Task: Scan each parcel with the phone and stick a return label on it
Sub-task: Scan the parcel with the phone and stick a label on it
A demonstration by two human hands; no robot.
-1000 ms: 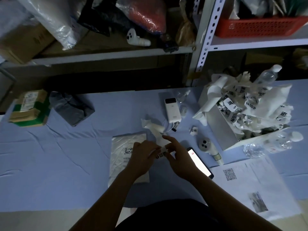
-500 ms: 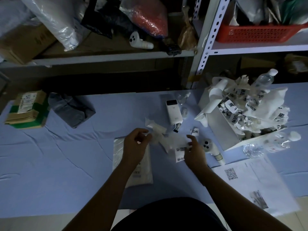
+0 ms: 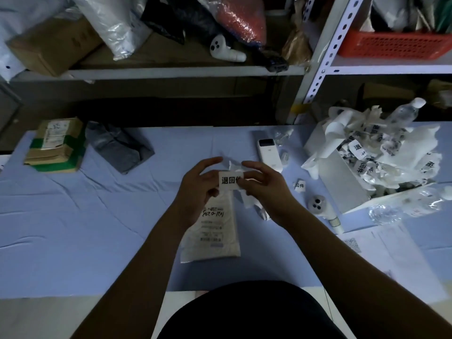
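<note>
Label [image 3: 229, 180], white with black printed characters, is held up between both hands above the blue table [image 3: 73, 216], its print facing the camera. The left hand [image 3: 199, 185] pinches its left edge, thumb in front and fingers curled behind; the right hand [image 3: 263, 185] pinches its right edge, fingertips covering the last character. A crumpled bit of white backing paper [image 3: 233, 165] sticks up behind the label, just beyond the fingers.

Below the hands lies the parcel [image 3: 212, 231], a white flat bag with a printed slip, partly hidden by the left wrist. To the far left sit a box [image 3: 55, 145] with green tape and a grey bag [image 3: 117, 145], touching each other. Far right of the hands lies a white power bank [image 3: 269, 152]. A loose label [image 3: 299, 185] lies to the right, near a white box [image 3: 342, 182] heaped with crumpled label backings. The phone is not visible to me
</note>
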